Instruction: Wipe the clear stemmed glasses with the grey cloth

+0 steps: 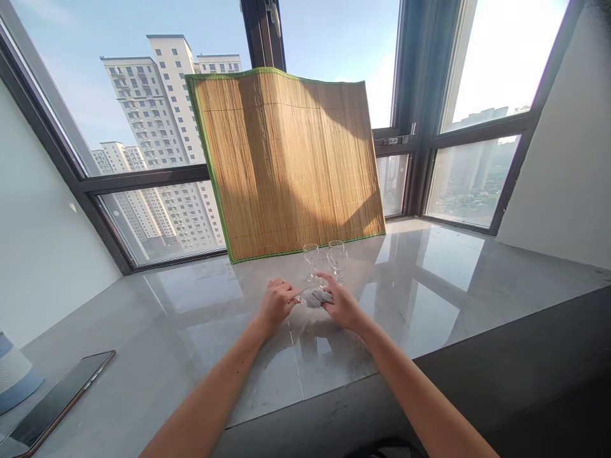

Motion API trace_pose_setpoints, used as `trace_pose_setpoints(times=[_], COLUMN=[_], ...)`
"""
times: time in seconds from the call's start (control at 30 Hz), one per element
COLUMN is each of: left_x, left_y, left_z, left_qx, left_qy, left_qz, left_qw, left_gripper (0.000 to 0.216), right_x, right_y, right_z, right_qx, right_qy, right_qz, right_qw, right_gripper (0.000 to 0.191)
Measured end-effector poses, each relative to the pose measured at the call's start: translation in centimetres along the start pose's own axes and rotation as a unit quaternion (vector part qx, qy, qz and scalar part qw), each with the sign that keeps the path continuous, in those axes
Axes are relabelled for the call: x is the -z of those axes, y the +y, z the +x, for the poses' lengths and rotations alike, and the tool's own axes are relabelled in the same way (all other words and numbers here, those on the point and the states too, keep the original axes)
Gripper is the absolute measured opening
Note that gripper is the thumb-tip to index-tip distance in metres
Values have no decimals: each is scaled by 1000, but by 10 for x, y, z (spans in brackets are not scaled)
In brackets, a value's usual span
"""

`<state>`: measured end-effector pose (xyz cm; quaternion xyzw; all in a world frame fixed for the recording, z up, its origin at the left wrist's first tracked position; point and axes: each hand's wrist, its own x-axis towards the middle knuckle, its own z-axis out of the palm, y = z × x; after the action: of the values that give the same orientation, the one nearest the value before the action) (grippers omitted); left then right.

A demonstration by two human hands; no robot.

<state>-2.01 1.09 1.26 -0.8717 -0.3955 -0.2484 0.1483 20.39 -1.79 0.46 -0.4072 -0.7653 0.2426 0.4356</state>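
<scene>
My left hand (277, 301) and my right hand (340, 304) meet over the glossy marble sill (191, 331), both curled around a small clear glass (314, 296) lying between them with what looks like a grey cloth on it. Just behind the hands stand two upright stemmed glasses, one (310, 256) on the left and one (337, 254) on the right. The fingers hide most of the held glass.
A bamboo mat with green trim (286, 162) leans against the window behind the glasses. A dark phone (57, 402) lies at the near left, beside a white-and-blue object (14, 375). A dark ledge (501, 388) runs along the near right edge.
</scene>
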Motion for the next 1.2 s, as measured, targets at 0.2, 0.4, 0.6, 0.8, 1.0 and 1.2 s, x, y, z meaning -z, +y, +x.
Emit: trace_pose_setpoints(times=[0.2,0.4,0.6,0.8,1.0,1.2], left_x=[-2,-2,-8,0,-3,-7], left_y=[4,4,13,32,31,32], left_z=[0,0,3,6,4,4], left_qx=[17,101,187,225,318,363], left_qy=[9,47,7,-42,7,24], left_qz=[-26,-88,-396,-598,-656,-708], left_qw=[999,990,899,768,684,605], left_gripper=[9,8,28,40,42,41], right_x=[8,11,4,-11,-8,-8], right_y=[-17,-17,1,4,1,4], right_z=[-1,3,6,4,5,6], right_qx=[-23,-59,-70,-15,-84,-118], right_qy=[17,207,226,8,-17,7], right_qz=[258,202,44,81,216,182], right_qw=[966,955,971,997,973,976], right_gripper=[63,55,48,56,60,61])
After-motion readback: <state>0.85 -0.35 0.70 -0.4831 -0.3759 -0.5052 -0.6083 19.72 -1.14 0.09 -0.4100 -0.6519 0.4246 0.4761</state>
